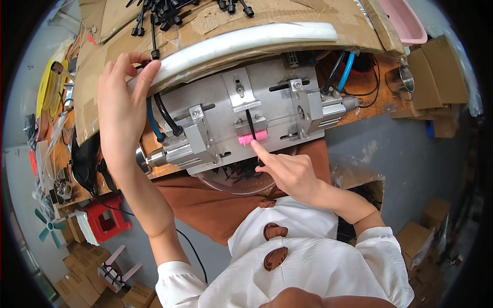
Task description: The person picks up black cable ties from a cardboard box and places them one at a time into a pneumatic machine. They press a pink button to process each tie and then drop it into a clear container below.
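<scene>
My left hand (122, 105) is raised at the left end of the white padded strip (251, 43), thumb and forefinger closing on a small black part (145, 63), mostly hidden by the fingers. My right hand (294, 174) has its forefinger stretched out, the other fingers curled. That fingertip touches the lower end of a thin black rod (250, 123) at a bright pink block (253, 137). The rod lies over the middle of a metal fixture (205, 131), beneath a slotted metal bracket (239, 90). Clamp-like metal blocks flank it on both sides.
Several black stemmed parts (167, 13) lie on the cardboard (215, 23) beyond the strip. Below the fixture, a clear round container (226, 186) holds dark pieces. A metal cup (399, 80) stands right, near blue and black hoses. A red stool (105, 218) is at lower left.
</scene>
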The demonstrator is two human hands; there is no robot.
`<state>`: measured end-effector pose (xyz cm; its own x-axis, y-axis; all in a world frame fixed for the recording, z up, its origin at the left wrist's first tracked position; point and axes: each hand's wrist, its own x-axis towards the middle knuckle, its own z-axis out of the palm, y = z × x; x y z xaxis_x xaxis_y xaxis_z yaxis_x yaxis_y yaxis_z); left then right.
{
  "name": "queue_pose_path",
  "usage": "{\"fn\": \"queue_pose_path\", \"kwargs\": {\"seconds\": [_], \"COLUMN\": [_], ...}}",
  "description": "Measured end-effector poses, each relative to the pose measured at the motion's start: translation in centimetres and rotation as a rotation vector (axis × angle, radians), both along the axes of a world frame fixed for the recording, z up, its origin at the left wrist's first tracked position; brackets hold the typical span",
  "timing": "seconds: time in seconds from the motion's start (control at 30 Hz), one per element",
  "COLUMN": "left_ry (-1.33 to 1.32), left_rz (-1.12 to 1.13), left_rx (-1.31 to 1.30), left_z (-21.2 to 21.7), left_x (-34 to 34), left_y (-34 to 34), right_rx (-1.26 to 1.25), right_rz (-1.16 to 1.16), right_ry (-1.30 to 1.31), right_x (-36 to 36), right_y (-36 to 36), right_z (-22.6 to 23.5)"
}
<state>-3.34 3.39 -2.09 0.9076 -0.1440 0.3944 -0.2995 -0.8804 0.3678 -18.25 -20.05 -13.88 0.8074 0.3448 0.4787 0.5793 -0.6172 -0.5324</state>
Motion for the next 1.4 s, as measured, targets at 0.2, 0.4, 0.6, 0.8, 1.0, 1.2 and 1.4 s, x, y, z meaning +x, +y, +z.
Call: {"fn": "queue_pose_path", "kwargs": {"seconds": [0.2,0.4,0.6,0.8,1.0,1.2,1.4], "left_ry": [-0.219,-0.106,0.031,0.086,0.007,-0.262,0.182], "left_rz": [-0.024,-0.222,-0.247,-0.276,-0.299,-0.08,-0.26], "left_rx": [-0.12,-0.076,0.014,-0.002,-0.035,0.139,-0.091], "left_z": [-1.0,-8.0,-10.7,-10.4,-5.3,-0.4,1.8], "left_x": [-5.3,-15.4,-16.0,-15.6,-11.8,2.3,1.8], "left_y": [-2.7,-7.2,-9.8,-9.6,-6.6,-1.4,-1.0], "right_rx": [-0.094,-0.247,-0.342,0.363,0.404,-0.05,-0.027], "right_rz": [0.031,-0.33,-0.01,-0.008,-0.118,-0.077,-0.047], "right_ry": [0.025,-0.469,-0.047,0.433,0.24,-0.12,-0.057], "right_x": [0.9,12.2,18.9,17.4,8.0,-0.9,-0.5], "right_y": [-1.4,-1.7,-2.7,-7.0,-5.7,-2.1,-0.1], "right_z": [2.5,11.2,16.5,18.2,13.8,2.2,0.0]}}
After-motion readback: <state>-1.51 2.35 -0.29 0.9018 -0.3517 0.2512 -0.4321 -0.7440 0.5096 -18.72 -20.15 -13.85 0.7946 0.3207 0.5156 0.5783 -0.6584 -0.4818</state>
